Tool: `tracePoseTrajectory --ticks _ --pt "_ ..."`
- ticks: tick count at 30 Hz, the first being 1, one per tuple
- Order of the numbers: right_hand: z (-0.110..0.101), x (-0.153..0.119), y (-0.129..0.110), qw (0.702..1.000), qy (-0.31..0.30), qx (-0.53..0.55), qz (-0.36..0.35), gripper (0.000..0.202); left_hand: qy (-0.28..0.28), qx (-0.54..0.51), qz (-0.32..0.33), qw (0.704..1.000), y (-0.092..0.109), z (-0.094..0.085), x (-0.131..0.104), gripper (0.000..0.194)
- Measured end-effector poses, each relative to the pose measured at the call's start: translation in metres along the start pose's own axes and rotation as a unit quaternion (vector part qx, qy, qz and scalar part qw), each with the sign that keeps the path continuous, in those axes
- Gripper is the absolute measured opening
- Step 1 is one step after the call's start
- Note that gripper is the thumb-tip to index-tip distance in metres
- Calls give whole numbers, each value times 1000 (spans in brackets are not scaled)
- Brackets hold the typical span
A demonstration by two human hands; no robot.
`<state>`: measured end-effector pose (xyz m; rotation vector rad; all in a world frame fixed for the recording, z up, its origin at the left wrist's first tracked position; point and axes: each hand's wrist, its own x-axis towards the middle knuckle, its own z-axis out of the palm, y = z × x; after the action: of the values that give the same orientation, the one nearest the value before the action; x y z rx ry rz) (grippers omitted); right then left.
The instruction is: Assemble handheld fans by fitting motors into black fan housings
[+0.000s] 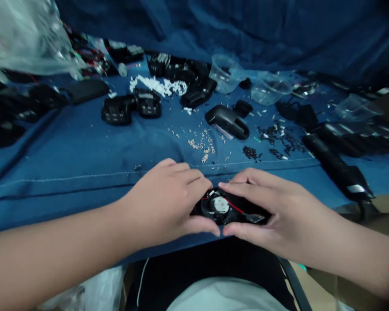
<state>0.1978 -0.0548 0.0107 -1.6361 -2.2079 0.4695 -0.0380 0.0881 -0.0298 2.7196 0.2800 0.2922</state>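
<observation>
Both my hands grip one black plastic device housing (210,214) at the table's front edge. Its inside faces up, showing a round whitish disc part (221,204) and a red wire running to the right. My left hand (173,198) is wrapped round the left end, thumb along the near side. My right hand (269,203) holds the right end, fingers on the far side and thumb on the near side. The palms hide both ends of the housing. Just beyond lie small metal screws (205,144) and a closed black device shell (227,122).
Tiny black parts (275,138) lie scattered to the right, with clear plastic cups (226,75) behind. White small parts (158,85) and black housings (131,107) are farther back. Stacked black pieces (340,168) stand at right, a clear plastic bag (26,34) at back left.
</observation>
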Motion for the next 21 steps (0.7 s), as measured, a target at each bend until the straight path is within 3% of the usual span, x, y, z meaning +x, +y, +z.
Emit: tracePoseTrajectory --ticks 2,9,14,17,21 --pt "1 1 -2 1000 -12 3 22 54 9 6 -10 1000 5 1 -1 77" --pt "6 4 -9 993 -45 48 100 54 -10 -18 -75 997 20 2 4 48" --pt "4 7 -12 991 -42 66 112 43 -17 -22 -104 994 24 2 7 48" --pt "11 7 -14 994 -28 49 98 43 -14 -15 -113 993 25 4 7 49" --pt "21 -4 -5 998 41 -54 7 63 -10 -17 -121 992 24 6 4 51"
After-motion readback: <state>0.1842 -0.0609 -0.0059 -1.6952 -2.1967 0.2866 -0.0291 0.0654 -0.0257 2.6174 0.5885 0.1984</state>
